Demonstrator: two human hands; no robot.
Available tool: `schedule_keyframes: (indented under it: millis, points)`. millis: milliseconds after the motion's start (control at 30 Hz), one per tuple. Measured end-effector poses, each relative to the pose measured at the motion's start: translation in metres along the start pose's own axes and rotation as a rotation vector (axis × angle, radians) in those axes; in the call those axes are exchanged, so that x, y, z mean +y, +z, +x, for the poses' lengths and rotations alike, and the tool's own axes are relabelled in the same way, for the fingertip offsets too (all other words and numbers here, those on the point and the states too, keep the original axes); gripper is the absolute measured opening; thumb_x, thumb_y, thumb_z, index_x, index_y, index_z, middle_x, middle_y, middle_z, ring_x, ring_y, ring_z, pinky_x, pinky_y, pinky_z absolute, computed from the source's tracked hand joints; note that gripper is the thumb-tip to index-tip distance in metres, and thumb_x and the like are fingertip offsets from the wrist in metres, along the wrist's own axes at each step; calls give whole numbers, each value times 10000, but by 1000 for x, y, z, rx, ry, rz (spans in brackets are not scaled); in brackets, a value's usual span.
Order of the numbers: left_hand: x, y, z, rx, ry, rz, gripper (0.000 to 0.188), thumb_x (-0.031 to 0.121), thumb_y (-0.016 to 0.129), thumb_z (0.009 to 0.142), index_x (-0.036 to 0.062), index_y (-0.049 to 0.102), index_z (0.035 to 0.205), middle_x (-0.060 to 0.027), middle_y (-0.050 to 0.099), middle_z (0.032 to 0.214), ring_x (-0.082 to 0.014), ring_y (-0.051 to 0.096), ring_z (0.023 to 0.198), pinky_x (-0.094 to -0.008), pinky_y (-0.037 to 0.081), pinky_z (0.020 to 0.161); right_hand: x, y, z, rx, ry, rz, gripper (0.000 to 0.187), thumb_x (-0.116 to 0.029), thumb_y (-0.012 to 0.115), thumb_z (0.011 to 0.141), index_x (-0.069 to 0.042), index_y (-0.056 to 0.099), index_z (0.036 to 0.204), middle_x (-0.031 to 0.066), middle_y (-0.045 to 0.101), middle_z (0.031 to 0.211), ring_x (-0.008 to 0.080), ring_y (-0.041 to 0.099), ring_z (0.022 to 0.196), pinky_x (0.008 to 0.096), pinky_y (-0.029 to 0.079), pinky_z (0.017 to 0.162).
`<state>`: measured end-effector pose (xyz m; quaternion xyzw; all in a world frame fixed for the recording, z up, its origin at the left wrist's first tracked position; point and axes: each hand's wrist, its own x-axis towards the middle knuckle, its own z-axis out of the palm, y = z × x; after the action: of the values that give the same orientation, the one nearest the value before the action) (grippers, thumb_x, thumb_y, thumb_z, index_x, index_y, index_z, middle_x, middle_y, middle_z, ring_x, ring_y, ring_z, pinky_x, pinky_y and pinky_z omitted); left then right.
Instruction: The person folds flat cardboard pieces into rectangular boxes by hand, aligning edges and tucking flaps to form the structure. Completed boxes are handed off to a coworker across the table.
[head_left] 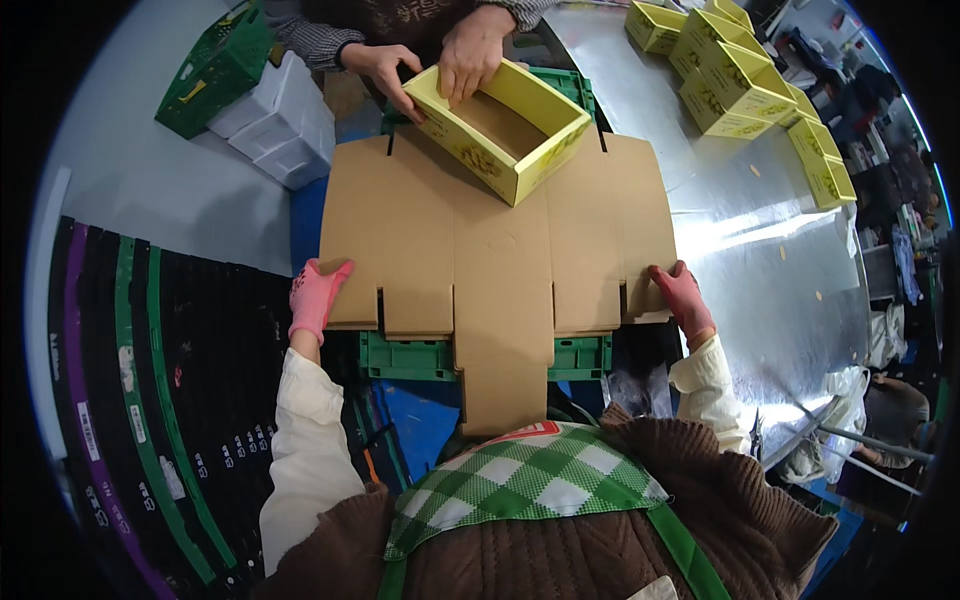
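Head view: flat cardboard blank (500, 250), long axis left-right

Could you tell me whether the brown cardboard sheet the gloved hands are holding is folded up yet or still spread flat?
Spread flat. The cardboard sheet lies unfolded over the green crate, flaps out, with the left hand and right hand at its side edges.

Bright overhead light glares off the metal table (760, 230); fisheye edges bend and darken, centre sharp.
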<state>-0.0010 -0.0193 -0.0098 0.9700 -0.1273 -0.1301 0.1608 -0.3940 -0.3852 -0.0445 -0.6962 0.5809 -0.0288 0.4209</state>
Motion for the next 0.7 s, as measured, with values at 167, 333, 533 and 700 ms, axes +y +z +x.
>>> schedule_keyframes:
  millis: [167,333,533,700]
  points:
    - [4,-3,6,5,-29,20,668,507,756,691,6,605,1106,-156,663,1098,-294,636,1012,-376,498,841,4,0,1,142,-20,-129,494,-327,609,835,65,550,1131,229,633,1108,314,612,1040,384,471,898]
    - [-12,3,16,105,-3,29,650,473,787,673,-15,580,1050,-155,653,1045,-311,625,975,-395,492,844,-14,-4,-9,142,-7,-228,502,-331,589,851,83,545,1132,247,640,1077,320,624,1017,393,479,878]
    - [4,-10,13,75,22,175,750,524,769,664,-1,504,1130,-182,550,1179,-333,565,1086,-436,486,876,-17,-16,-10,129,-14,-228,498,-354,592,853,77,554,1100,250,638,1082,358,620,1018,403,481,865]
    - [10,-16,13,34,55,60,666,460,790,663,-2,539,1071,-169,625,1077,-324,610,1011,-414,496,843,-29,-19,-20,308,-42,-349,452,-346,652,821,46,567,1029,222,652,1041,351,623,1013,400,484,862]
